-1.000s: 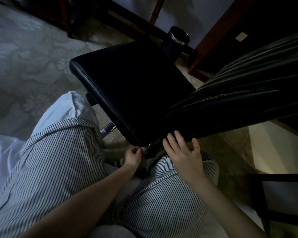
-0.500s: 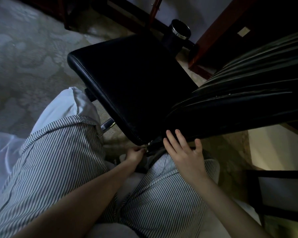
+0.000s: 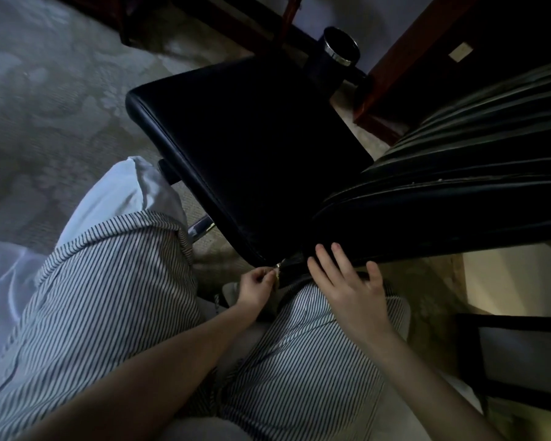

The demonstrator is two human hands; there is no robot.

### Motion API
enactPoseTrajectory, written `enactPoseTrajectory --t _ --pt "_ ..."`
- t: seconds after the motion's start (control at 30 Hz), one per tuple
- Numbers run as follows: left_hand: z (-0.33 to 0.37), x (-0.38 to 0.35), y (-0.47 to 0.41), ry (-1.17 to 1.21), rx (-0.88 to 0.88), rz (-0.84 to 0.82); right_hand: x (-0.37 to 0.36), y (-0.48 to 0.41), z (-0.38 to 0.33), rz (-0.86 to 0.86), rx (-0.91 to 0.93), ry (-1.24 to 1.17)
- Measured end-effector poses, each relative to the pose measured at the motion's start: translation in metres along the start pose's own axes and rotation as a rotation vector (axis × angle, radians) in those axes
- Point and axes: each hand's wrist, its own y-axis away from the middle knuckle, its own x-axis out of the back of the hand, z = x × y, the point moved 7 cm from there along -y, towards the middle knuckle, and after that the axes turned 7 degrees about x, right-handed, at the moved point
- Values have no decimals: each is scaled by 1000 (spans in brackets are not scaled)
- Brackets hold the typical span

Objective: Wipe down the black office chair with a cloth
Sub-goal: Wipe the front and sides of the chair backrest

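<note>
- Where the striped trousers are bent at the knees, the left hand is seen curled, a small glinting piece pinched at the seat's near corner.
- The right hand is held flat, fingers straight, fingertips against the ribbed backrest's lower edge.
- The black office chair is set on patterned carpet, just ahead of the knees.
- A metal-rimmed tumbler is seen beyond the seat.

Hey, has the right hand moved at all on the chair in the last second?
No. The right hand stays put, fingers flat on the lower edge of the backrest, beside the rear corner of the seat.
</note>
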Motion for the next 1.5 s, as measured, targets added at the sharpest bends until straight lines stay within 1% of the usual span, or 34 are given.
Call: enactPoseTrajectory --t 0.07,0.1,0.2,0.33,0.5,0.6,0.7,0.8,0.87,1.07,1.17,1.23,1.33,1.4,1.5 --pt "-9 2 -7 -14 132 50 -1 1 -1 -21 1 16" --pt "-11 4 -9 -48 159 75 -2 1 -2 -32 3 23" --pt "-11 6 -13 -103 160 84 -6 3 -2 -50 -14 58" --pt "-16 6 -19 -136 230 42 -8 8 -1 -57 -49 65" --pt "-15 8 -18 -147 282 55 -9 5 -2 -59 -51 45" --pt "-14 9 -17 -136 268 76 -8 3 -1 -62 -63 22" --pt "-9 8 -14 -126 248 95 -5 2 -3 -31 -77 7" --pt "-3 -1 -15 -14 186 21 -1 -1 -4 0 -71 -16" --pt "5 -5 -13 2 124 -27 1 -2 -2 14 -77 -31" --pt "42 -11 -2 -60 -83 -179 4 -3 -1 46 -99 -100" --pt "61 -14 10 -96 -151 -256 5 -4 -2 54 -100 -121" --pt "70 -14 21 -108 -195 -292 6 -4 -1 61 -101 -126" --pt "87 -12 37 -129 -307 -333 6 -3 0 63 -90 -113" --pt "99 -13 50 -84 -384 -388 6 -3 1 68 -90 -103" --pt "116 -18 69 7 -472 -466 11 -1 5 122 -138 -108"
